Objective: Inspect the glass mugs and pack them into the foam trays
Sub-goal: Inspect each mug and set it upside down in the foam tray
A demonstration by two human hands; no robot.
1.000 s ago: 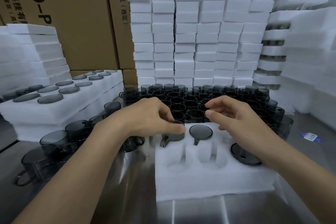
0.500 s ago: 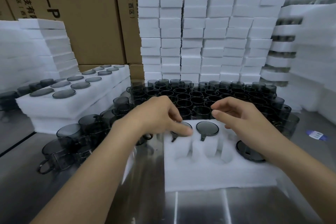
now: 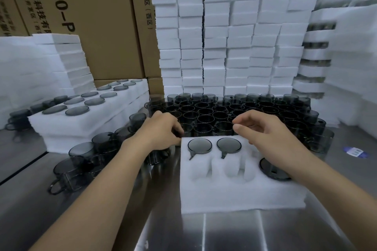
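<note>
Knuckles up, my left hand curls at the far left corner of the foam tray; I cannot tell whether it grasps anything. My right hand hovers over the tray's far right side, fingers loosely bent, holding nothing. Two glass mugs sit upside down in the tray's far pockets; a third mug is partly hidden by my right forearm. Loose mugs crowd the steel surface just behind, before stacked foam blocks.

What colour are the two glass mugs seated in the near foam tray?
The round glass mugs are smoky translucent grey; head view shows it best.
</note>
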